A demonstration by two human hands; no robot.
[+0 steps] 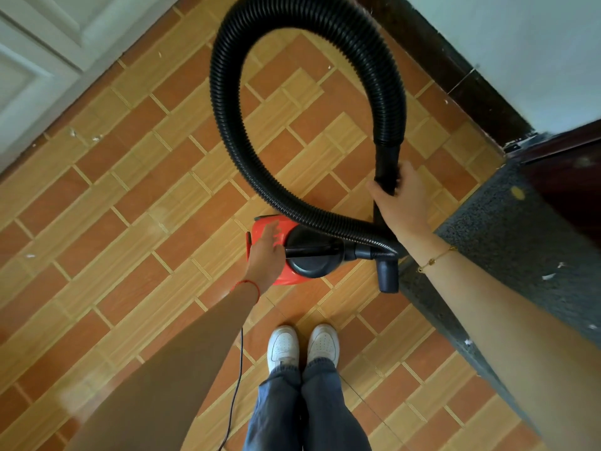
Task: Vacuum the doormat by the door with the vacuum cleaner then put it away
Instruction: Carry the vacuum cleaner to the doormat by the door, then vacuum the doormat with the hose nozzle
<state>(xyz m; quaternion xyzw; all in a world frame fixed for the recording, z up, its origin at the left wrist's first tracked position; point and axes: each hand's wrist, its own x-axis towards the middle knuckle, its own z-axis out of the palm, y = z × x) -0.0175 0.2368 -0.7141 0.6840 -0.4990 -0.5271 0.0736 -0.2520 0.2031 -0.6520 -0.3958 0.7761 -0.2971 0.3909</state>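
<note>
The person stands over a small red canister vacuum cleaner (283, 252) that sits on the tiled floor (130, 222) just ahead of their white shoes (302, 348). The left hand (265, 255) reaches down onto the red body beside the black carry handle; its fingers are loosely spread and blurred, resting on or just above the casing, so the grip is open and holds nothing yet. The right hand (401, 196) has its grip wrapped around the rigid black tube at the end of the corrugated hose (227, 102), which loops up and round in a wide arc from the front of the canister. A short black nozzle (388, 275) lies on the floor at the canister's front, against the speckled stone ledge (507, 229). A thin black cord (235, 385) trails down below the left forearm.

No doormat shows in this view, so whether the vacuuming is done cannot be told. The pose suggests the handling stage: gathering the machine to carry it, either to the mat or to storage. The next move likely calls for the left hand to close on the carry handle and lift, while the right keeps the hose controlled so the loop does not swing, and the trailing cord stays clear of the feet.
</note>
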